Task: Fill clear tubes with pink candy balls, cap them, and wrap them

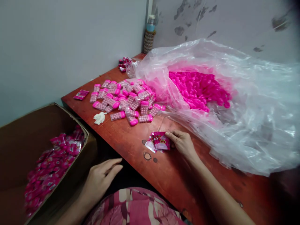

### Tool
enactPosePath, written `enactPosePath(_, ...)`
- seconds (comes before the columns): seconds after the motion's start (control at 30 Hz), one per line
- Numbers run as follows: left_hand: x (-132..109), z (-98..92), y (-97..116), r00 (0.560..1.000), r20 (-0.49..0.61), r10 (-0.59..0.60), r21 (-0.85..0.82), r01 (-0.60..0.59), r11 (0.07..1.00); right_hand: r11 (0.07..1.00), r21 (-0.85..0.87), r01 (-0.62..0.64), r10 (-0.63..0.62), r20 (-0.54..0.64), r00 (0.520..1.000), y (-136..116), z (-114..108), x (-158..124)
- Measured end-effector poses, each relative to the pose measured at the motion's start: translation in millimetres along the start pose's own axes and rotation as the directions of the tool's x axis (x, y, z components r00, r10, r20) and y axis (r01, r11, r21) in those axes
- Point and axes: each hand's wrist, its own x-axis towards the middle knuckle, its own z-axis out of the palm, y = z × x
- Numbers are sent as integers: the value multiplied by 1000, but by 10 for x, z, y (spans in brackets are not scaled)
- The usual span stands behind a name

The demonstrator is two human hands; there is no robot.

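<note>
My right hand [181, 142] pinches a small pink printed packet [161, 141] between thumb and fingers, low over the red table [131, 140]. Another packet with a pale silvery face [150, 145] lies partly under it. Off the table's near edge, my left hand [104, 175] hangs with thumb and fingers apart and nothing between them. Beyond the packets is a heap of small clear bottles [131, 101] with pink caps, filled with pale pink beads.
A big clear plastic bag [253, 125] holds many loose pink caps [197, 87]. At left stands a cardboard box [86, 128] with filled pink packets [53, 168]. A white crumpled scrap [100, 117], a flat pink packet [81, 94] and a bottle in a woven sleeve [149, 37] are on the table.
</note>
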Motion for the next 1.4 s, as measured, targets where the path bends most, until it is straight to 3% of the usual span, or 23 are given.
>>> enactPosePath(0.03,114,54,190,989,-83,123,5,-123,992,999,33,-11,10,20,1000,-12,4,-5)
enactPosePath(0.07,240,127,351,941,-151,304,36,-302,953,998,57,-21,19,34,999,-21,9,-13)
enactPosePath(0.13,496,308,562,791,-68,608,147,-595,791,998,61,-24,22,39,999,-22,20,-29)
enactPosePath(0.17,611,403,612,727,10,686,196,-675,712,999,45,-16,14,31,999,-9,24,-34)
enactPosePath(0.23,788,573,624,675,141,725,261,-731,630,1000,-5,10,-10,4,1000,40,23,-38)
enactPosePath(0.3,887,694,570,671,209,711,297,-736,608,997,-71,33,-36,-34,999,104,0,-33)
enactPosePath(0.47,929,773,471,640,223,736,290,-764,576,984,-166,70,-100,-175,979,166,-169,-7)
enactPosePath(0.53,926,749,494,642,172,748,242,-763,599,997,-59,58,-70,-219,973,116,-240,-11)
enactPosePath(0.63,913,675,591,680,-18,733,88,-730,678,989,149,4,21,-167,986,-20,-275,-56)
enactPosePath(0.67,906,645,633,714,-86,695,15,-697,717,982,190,-12,38,-135,990,-73,-263,-80)
enactPosePath(0.73,889,593,714,835,-151,530,-187,-550,814,975,222,-15,35,-87,996,-177,-206,-134)
enactPosePath(0.8,876,562,768,957,-47,287,-452,-277,848,975,224,-2,14,-51,999,-265,-119,-180)
enactPosePath(0.83,872,556,780,982,56,181,-572,-117,812,976,219,7,0,-30,1000,-301,-69,-196)
enactPosePath(0.9,869,556,774,962,263,78,-720,142,679,980,199,23,-29,30,999,-354,35,-213)
enactPosePath(0.97,863,558,744,928,367,68,-779,267,567,986,166,34,-51,103,993,-390,133,-214)
enactPosePath(1.13,814,527,676,914,404,-22,-844,382,375,994,105,25,-50,243,969,-449,313,-168)
enactPosePath(1.2,790,504,658,913,402,-76,-846,401,351,998,45,47,-58,304,951,-471,357,-107)
enactPosePath(1.27,770,482,635,916,388,-102,-850,398,345,981,-114,156,-116,297,948,-497,405,-3)
enactPosePath(1.33,755,465,605,923,357,-141,-859,384,338,872,-391,295,-219,226,949,-525,475,132)
enactPosePath(1.4,747,452,577,925,319,-207,-866,374,333,658,-665,354,-310,189,932,-554,569,270)
